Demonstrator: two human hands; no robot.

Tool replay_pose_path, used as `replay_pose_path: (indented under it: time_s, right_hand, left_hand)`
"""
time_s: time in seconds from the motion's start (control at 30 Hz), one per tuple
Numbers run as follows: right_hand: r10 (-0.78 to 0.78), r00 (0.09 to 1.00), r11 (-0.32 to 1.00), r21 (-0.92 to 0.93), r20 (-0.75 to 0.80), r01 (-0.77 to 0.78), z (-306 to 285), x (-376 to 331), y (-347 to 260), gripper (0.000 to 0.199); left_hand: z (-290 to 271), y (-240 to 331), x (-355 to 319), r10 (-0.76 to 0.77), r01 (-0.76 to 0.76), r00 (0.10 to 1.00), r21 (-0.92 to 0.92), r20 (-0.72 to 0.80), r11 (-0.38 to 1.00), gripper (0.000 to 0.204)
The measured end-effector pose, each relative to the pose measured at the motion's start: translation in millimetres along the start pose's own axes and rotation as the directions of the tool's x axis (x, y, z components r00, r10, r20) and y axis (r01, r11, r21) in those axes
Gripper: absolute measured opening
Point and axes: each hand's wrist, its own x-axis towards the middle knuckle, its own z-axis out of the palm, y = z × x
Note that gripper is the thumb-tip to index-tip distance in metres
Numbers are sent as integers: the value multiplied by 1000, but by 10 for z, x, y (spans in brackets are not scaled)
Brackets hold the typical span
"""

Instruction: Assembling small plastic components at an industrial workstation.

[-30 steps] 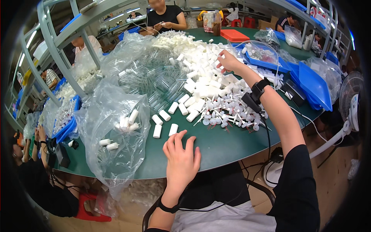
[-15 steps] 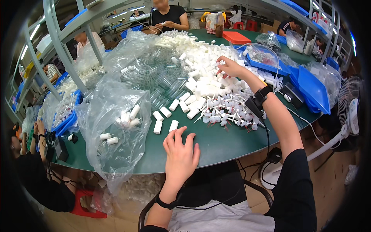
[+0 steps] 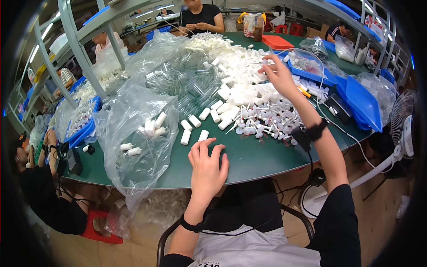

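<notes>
My left hand (image 3: 207,168) rests over the front edge of the green table (image 3: 258,162), fingers apart and holding nothing. Its fingertips are just by a short white cylinder (image 3: 203,135); several like it lie loose beyond. Over the right side of a heap of white cylindrical pieces (image 3: 235,93) is my right hand (image 3: 281,78), thumb and fingers drawn together. Something small and pale shows at those fingertips, too small to make out. Thin white stems with translucent round ends (image 3: 267,120) lie piled in front of the heap. Clear tubes (image 3: 189,89) are spread to its left.
A clear plastic bag (image 3: 129,129) with a few white pieces lies at the left. Blue trays (image 3: 362,102) and a fan (image 3: 402,118) stand right, with a white cable (image 3: 351,138) along the edge. An orange-red box lid (image 3: 276,42) lies farther back. Co-workers sit around.
My right hand has risen slightly and shifted right, away from the white pieces. My left hand stays nearly in place. The whole view has shifted a little.
</notes>
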Motion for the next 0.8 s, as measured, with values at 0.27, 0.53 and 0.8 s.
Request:
replay_pose_path:
  time_s: [0.27,0.53,0.8]
  right_hand:
    - [30,983,810,572,181,-130,-23,-1512,-1178,26]
    - [-31,964,686,707,262,-170,42,-2141,-1194,30]
    - [174,949,548,775,262,-315,39,-2363,-1074,26]
  left_hand:
    - [-131,103,-81,-302,363,916,-869,266,336,26]
    - [-64,421,-311,-108,427,897,-903,429,-45,31]
    - [-46,431,-466,-200,363,917,-930,345,58,29]
